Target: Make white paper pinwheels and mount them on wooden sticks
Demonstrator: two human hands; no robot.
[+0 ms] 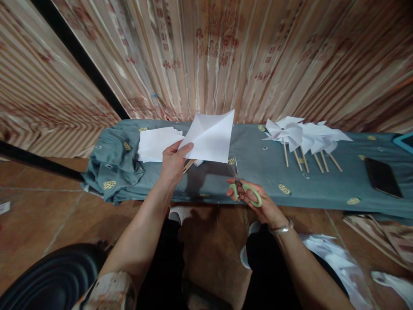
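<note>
My left hand (176,159) pinches the left corner of a creased square sheet of white paper (213,137), holding it up over the cloth. In my right hand (254,200) is a pair of scissors (252,194) with light green handles, its blades pointing up near the sheet's lower right corner, apart from it. Behind my left hand lies a stack of white paper (156,144). Partly hidden under the held sheet are wooden sticks (188,165) and a small white item. To the right, several paper pinwheels (306,135) on wooden sticks lie overlapping.
A grey-green cloth (258,172) with yellow pineapple prints covers the long narrow surface. A dark phone (383,177) lies toward its right end, near a blue-edged object (404,141). Patterned curtains (222,56) hang behind. A black round stool (51,275) and a bag of white paper pieces (335,258) are below.
</note>
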